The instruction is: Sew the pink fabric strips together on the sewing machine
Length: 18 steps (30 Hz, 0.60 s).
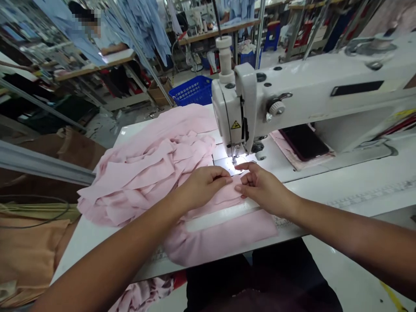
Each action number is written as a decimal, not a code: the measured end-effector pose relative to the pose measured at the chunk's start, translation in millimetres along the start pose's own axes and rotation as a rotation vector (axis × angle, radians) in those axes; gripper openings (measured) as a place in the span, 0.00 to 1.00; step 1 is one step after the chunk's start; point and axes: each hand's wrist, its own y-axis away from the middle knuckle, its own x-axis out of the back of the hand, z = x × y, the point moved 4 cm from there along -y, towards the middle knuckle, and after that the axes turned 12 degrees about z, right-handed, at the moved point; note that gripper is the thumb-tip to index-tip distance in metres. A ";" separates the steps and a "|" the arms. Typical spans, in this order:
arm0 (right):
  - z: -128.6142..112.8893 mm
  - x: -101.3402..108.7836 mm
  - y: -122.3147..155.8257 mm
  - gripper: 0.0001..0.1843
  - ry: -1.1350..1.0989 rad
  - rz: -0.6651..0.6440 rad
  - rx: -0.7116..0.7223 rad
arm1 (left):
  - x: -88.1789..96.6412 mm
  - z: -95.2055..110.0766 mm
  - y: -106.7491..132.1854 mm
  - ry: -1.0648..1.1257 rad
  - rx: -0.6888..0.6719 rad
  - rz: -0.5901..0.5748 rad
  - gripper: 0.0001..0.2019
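Observation:
Just in front of the needle of a white sewing machine (232,117), both my hands work on a strip of pink fabric (227,198). My left hand (208,184) pinches its edge between thumb and fingertips. From the right, my right hand (260,186) holds the same strip with thumb and curled fingers, its index finger stretched toward the lit presser foot (234,161). A heap of pink fabric pieces (139,173) lies to the left of my left hand. Another part of the pink cloth (224,238) lies along the table's front edge, below my hands.
A dark phone (305,142) rests on pink cloth under the machine arm. Behind the table stands a blue basket (191,90). Orange-tan fabric (29,255) is at the lower left. Another person sits at a table (94,65) at the upper left, near hanging blue garments (143,30).

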 end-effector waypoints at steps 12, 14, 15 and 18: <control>2.3 2.5 -6.8 0.16 0.052 0.044 -0.006 | -1.4 -4.3 -12.5 -0.217 -0.053 0.005 0.13; 3.4 3.2 -9.0 0.17 0.077 0.047 -0.001 | -1.4 -4.8 -15.3 -0.236 -0.085 0.005 0.12; 4.0 3.8 -10.4 0.18 0.091 0.050 0.006 | -1.7 -5.0 -17.1 -0.243 -0.113 0.008 0.11; 4.0 6.7 -15.2 0.21 0.166 0.067 0.013 | -5.0 -6.2 -23.7 -0.295 -0.202 0.012 0.08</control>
